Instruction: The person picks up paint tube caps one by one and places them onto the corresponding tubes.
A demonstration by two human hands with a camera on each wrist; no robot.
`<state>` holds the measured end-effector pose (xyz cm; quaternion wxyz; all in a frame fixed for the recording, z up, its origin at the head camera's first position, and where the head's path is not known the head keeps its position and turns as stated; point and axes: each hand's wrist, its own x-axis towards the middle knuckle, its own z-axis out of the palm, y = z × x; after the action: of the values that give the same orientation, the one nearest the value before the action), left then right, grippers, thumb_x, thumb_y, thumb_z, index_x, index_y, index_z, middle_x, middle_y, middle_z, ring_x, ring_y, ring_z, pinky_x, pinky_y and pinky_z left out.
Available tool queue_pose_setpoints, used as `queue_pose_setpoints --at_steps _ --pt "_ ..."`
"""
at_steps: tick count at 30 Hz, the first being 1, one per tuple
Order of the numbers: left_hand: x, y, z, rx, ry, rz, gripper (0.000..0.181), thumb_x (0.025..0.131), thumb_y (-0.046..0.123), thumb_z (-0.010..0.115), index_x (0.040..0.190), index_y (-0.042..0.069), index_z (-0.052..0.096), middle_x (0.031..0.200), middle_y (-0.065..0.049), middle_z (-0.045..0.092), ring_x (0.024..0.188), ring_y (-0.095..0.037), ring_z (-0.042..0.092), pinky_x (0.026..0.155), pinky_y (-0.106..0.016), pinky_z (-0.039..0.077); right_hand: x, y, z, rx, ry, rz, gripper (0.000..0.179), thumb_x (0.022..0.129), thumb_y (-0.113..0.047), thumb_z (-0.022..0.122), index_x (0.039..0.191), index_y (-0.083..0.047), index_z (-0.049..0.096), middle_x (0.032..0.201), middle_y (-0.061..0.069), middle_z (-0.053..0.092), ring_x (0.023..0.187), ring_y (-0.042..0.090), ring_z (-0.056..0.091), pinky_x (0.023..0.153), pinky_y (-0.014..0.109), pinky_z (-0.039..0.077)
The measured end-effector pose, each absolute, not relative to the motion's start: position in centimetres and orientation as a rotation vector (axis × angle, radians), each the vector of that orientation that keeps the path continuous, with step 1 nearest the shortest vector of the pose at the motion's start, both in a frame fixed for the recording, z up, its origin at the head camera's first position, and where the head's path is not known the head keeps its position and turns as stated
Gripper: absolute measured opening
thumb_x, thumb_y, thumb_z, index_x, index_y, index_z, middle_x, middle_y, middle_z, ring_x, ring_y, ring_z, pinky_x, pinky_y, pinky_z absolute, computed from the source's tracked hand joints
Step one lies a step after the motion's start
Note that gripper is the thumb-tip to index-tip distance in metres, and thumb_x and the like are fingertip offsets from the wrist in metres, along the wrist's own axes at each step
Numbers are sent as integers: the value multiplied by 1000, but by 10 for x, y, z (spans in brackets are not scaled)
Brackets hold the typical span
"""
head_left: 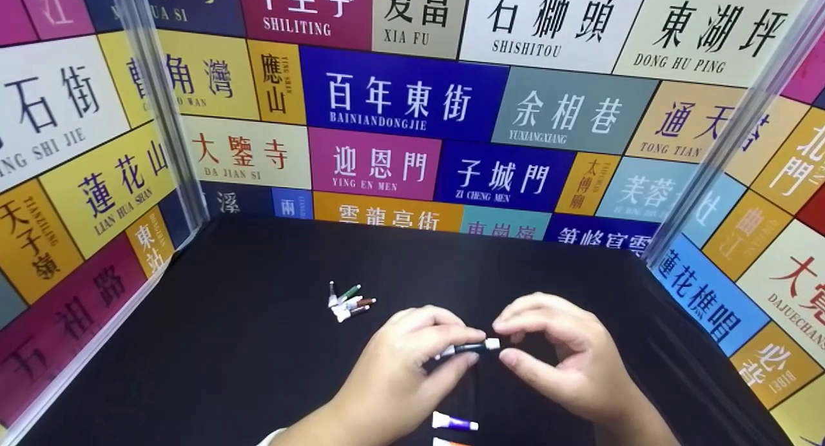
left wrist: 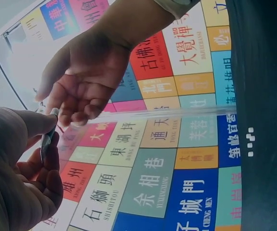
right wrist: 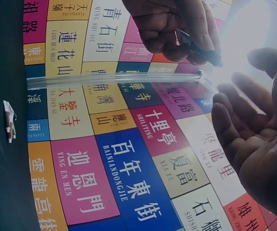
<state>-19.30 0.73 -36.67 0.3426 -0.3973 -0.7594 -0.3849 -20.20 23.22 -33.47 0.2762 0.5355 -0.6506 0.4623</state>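
Note:
My left hand pinches a small dark paint tube between thumb and fingers, its white cap end pointing right. Just beyond that end is my right hand, thumb and fingers apart and loosely curved, with a gap between them and the cap. In the right wrist view the same dark tube sticks out of the left hand, and the right hand holds nothing. A purple-banded tube and an orange one lie near the front edge of the view.
Several white-ended tubes, with green, brown and dark bands, lie heaped left of the hands on the black tabletop. Small white pieces sit on the cloth in the left wrist view. Panels with colourful place-name signs enclose the table.

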Motion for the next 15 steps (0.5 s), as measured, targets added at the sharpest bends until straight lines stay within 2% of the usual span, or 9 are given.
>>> queue_pose_setpoints --at_steps 3,6,15 --pt "-193 7 -366 -1021 -1980 -1007 20 90 27 73 109 28 74 103 15 68 97 -4 60 85 -21 49 -200 230 -332 1464 -1702 1232 36 63 21 76 95 5 70 92 14 67 86 20 62 77 24 53" --pt "-193 7 -366 -1016 -1982 -1013 20 90 27 73 109 28 74 103 15 68 97 -4 60 85 -21 49 -200 229 -330 1473 -1691 1196 36 63 20 77 93 3 71 91 14 67 86 20 62 80 24 52" --pt "-193 7 -367 -1025 -1970 -1016 19 90 26 73 109 27 75 103 15 68 98 -4 61 86 -22 49 -200 227 -330 1440 -1761 1090 34 65 18 78 93 -1 73 87 9 66 81 17 61 73 24 50"
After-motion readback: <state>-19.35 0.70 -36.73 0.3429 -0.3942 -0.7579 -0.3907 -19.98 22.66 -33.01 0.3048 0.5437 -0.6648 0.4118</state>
